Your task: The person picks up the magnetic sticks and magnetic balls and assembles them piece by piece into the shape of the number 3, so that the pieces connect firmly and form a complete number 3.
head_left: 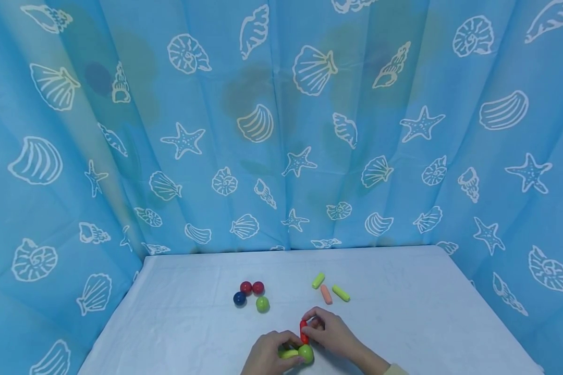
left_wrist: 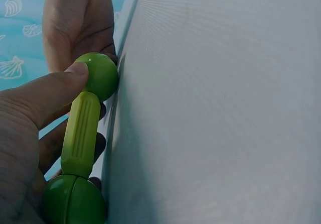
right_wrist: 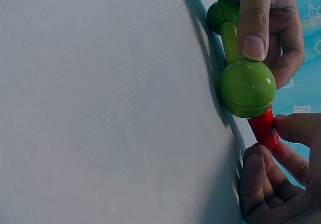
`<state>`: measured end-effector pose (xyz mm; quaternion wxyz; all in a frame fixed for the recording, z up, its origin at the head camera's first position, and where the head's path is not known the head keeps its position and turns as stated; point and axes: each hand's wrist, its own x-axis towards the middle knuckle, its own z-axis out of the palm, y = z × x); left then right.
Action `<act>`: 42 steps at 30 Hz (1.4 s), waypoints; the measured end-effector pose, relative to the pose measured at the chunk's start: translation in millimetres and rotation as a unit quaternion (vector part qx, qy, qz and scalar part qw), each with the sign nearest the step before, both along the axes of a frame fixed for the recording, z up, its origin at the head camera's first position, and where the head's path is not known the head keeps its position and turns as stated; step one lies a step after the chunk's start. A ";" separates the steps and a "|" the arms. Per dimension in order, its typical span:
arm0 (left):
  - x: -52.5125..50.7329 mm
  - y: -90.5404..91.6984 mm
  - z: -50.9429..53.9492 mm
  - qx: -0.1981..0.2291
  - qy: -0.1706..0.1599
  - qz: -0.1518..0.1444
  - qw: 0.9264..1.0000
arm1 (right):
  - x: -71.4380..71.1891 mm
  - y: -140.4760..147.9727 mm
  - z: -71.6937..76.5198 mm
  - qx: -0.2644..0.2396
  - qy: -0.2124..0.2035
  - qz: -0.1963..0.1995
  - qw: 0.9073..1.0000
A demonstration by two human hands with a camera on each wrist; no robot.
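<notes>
My left hand [head_left: 268,355] holds a yellow-green ridged rod [left_wrist: 81,133] with a green ball on each end. Its thumb presses on the upper green ball [left_wrist: 100,76], while the lower green ball [left_wrist: 75,201] sits near the palm in the left wrist view. Between thumb and fingers, my right hand [head_left: 334,333] pinches a short red rod [head_left: 303,331]. One end of that red rod meets the green ball [right_wrist: 248,88] by the left thumb; whether it is seated in the ball is hidden.
Farther back on the white-covered table [head_left: 192,323] lie two red balls [head_left: 258,287], a dark blue ball [head_left: 240,298] and a green ball [head_left: 262,304]. Right of them are two yellow-green rods [head_left: 341,292] and an orange rod [head_left: 326,294]. A blue shell-print curtain [head_left: 300,182] surrounds the table.
</notes>
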<state>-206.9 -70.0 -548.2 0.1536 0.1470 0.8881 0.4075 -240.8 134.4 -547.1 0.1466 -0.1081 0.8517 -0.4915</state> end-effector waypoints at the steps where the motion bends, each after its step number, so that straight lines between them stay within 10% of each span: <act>1: -0.2 -0.1 0.1 0.001 0.000 0.000 1.000 | -0.6 0.0 -0.2 0.001 0.003 0.000 1.000; 13: -1.1 -0.1 -4.7 0.013 -0.001 0.002 1.000 | -27.6 -6.5 5.6 0.045 0.098 0.013 0.994; 28: -2.5 -1.7 -6.8 0.032 -0.009 0.000 0.999 | -69.6 -46.8 10.6 0.069 0.087 0.109 0.988; 42: -2.3 -3.8 -9.3 0.035 0.011 -0.010 0.999 | -77.2 -68.2 22.8 0.082 0.072 0.190 0.976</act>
